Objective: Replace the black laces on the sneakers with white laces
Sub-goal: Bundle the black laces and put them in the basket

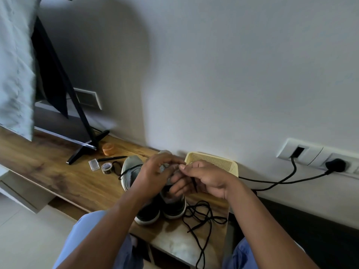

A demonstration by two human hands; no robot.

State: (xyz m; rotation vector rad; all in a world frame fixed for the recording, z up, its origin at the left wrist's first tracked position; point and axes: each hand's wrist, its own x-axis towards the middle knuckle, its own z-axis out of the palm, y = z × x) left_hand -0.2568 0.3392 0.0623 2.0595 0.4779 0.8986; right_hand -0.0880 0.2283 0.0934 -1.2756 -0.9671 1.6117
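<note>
Two grey sneakers with dark heels stand side by side on the wooden shelf, the left sneaker (130, 172) and the right sneaker (173, 205). My left hand (153, 174) curls over the right sneaker's upper, and what its fingers hold is hidden. My right hand (204, 179) pinches a black lace end (194, 184) just above that shoe. A black lace strand (129, 168) lies across the left sneaker. A loose black lace (204, 216) lies tangled on the shelf to the right and hangs over the front edge. No white laces are in view.
A cream plastic basket (211, 162) stands against the wall behind my hands. An orange container (108, 149), a pen (111, 158), a small clear box (94, 164) and a tape roll (106, 167) lie left of the shoes. A TV stand foot (85, 148) and a plugged cable (281, 180) are nearby.
</note>
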